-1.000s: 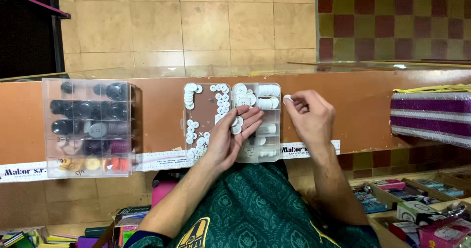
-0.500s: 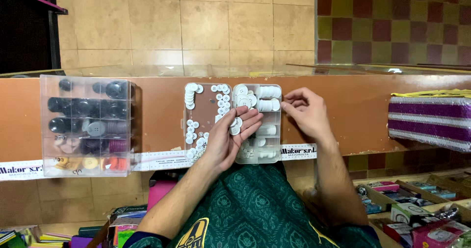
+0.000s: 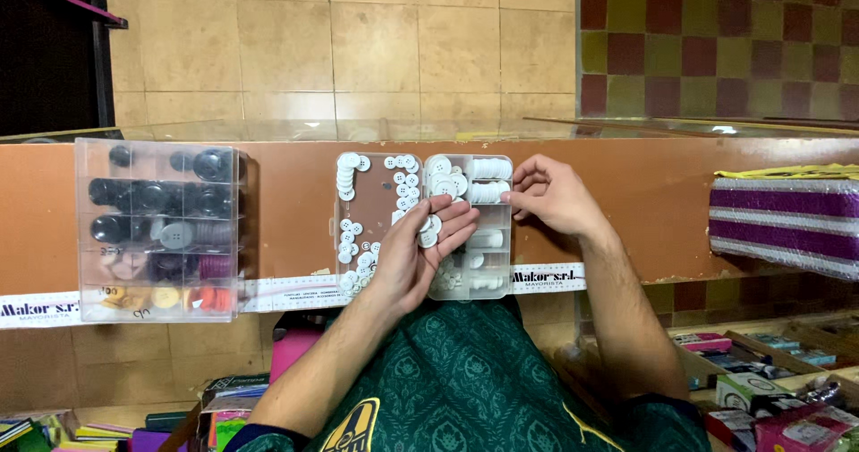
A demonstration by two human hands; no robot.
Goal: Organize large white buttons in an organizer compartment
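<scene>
A clear compartment box (image 3: 490, 277) full of white buttons lies on the brown counter (image 3: 295, 192). Its open lid (image 3: 369, 203) lies to the left with loose white buttons scattered on it. My left hand (image 3: 413, 260) rests palm up over the middle of the box, cupping several white buttons (image 3: 431, 226) on its fingers. My right hand (image 3: 553, 194) is at the box's top right corner. Its fingertips are pinched at a row of stacked white buttons (image 3: 490, 192), and a small button seems to be held between them.
A second clear box (image 3: 159, 228) with black, grey and coloured buttons sits at the left. A white measuring strip (image 3: 286, 293) runs along the counter edge. A purple-and-white striped roll (image 3: 787, 221) lies at the right. Below are shelves with small packages (image 3: 761, 389).
My right hand has shifted slightly left, bringing its pinched fingertips from just outside the box to the top right compartment. My left hand has stayed cupped in place.
</scene>
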